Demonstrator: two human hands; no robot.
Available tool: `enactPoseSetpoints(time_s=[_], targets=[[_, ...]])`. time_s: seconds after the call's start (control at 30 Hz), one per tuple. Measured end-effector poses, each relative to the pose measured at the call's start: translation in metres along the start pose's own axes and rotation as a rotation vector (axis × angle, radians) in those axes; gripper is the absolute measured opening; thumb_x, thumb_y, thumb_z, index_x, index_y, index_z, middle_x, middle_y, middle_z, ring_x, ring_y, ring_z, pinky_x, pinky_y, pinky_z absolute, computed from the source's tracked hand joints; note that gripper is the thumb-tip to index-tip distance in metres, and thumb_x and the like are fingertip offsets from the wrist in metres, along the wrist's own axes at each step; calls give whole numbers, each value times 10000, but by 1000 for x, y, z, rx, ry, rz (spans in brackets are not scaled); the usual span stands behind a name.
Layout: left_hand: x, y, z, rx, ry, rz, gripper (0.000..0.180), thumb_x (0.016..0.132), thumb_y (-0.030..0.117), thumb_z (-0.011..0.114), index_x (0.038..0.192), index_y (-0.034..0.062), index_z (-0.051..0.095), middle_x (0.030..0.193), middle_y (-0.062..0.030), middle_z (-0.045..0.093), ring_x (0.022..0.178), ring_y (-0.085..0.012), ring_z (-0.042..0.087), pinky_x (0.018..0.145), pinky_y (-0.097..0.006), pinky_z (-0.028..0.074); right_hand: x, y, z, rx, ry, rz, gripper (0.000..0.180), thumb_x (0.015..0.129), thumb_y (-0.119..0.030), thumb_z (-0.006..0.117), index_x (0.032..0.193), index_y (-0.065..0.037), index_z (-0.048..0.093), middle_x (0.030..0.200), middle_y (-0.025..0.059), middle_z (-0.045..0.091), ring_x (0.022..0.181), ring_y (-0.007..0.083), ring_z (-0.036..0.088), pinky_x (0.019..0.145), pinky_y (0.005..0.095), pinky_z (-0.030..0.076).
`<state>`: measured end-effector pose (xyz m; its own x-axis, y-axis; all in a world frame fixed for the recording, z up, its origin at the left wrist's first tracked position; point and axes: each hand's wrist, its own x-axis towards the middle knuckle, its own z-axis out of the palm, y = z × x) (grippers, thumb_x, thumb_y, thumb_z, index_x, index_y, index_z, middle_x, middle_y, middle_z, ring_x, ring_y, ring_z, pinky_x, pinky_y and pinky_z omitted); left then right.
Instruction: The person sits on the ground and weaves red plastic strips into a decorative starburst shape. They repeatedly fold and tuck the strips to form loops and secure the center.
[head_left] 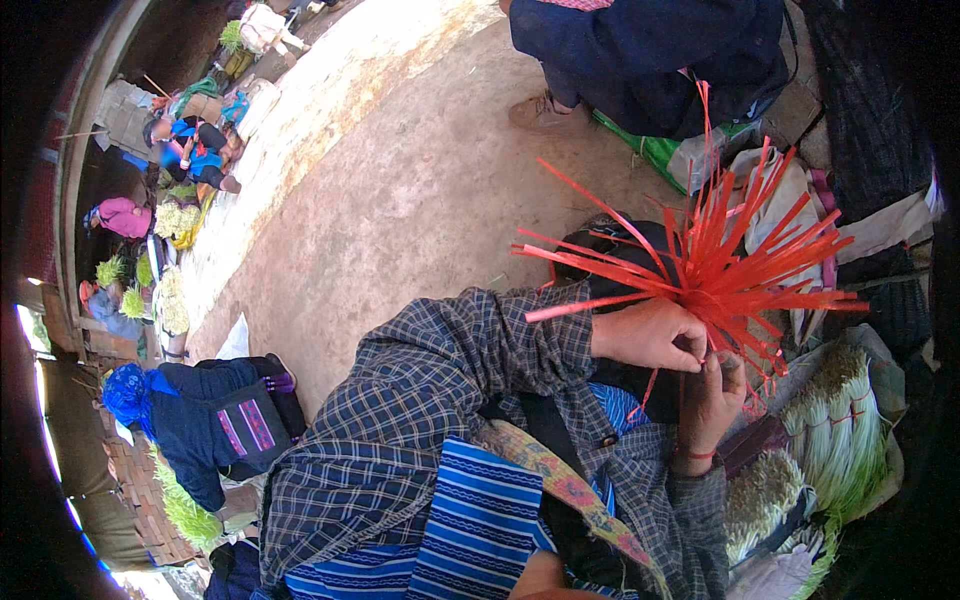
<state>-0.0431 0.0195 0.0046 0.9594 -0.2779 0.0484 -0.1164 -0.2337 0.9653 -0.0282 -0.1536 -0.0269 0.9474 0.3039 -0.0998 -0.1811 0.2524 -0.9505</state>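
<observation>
A bunch of thin red plastic strips (pixel 722 262) fans out upward and to both sides from one gathered point. My left hand (pixel 645 335), in a plaid sleeve, is closed around that gathered base from the left. Just below it, my right hand (pixel 715 398), with a red band on the wrist, pinches the lower ends of the same strips. To the right of my hands lie bundles of green stalks with pale tips (pixel 838 432), tied with red strips. Another bundle (pixel 762 500) lies below them.
A person in dark blue (pixel 650 55) crouches at the top, one shoe (pixel 545 112) on the bare concrete ground (pixel 400 190). Another person with a blue head cover (pixel 200 420) bends at the lower left. Further people sit with green bundles (pixel 170 220) along the left edge.
</observation>
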Motion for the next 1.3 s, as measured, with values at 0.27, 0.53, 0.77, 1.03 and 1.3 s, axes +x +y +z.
enactPoseSetpoints(time_s=[0.27,0.53,0.77,1.03,1.3], targets=[[1,-4,10,-806,21,-387,130,823,195,594,849,68,585,732,26,558,648,-76,523,535,-195,397,2,-9,1,-737,-21,-576,162,784,25,531,940,17,572,872,137,564,767,249,546,708,304,435],[0,-7,7,-1016,35,-458,108,819,204,608,872,112,591,747,53,555,677,-47,511,541,-167,390,7,-18,7,-914,-59,-818,280,720,63,558,993,7,595,892,151,571,798,279,549,718,337,445],[0,-6,5,-890,14,-454,118,795,191,633,870,106,601,758,66,558,675,-31,499,552,-159,386,7,-19,5,-949,-91,-812,300,718,71,569,1008,3,595,908,159,575,813,285,555,706,338,450],[2,-8,3,-745,15,-400,113,774,171,640,852,96,606,735,38,572,629,-38,503,546,-172,393,7,-23,3,-954,-137,-701,257,756,46,576,1010,12,585,908,145,578,805,259,561,713,320,450],[7,2,5,-363,49,-198,99,769,121,593,812,33,590,678,1,587,597,-66,550,535,-230,444,5,-23,0,-465,-56,-236,167,820,3,537,984,37,549,887,78,551,840,160,538,777,272,419]])
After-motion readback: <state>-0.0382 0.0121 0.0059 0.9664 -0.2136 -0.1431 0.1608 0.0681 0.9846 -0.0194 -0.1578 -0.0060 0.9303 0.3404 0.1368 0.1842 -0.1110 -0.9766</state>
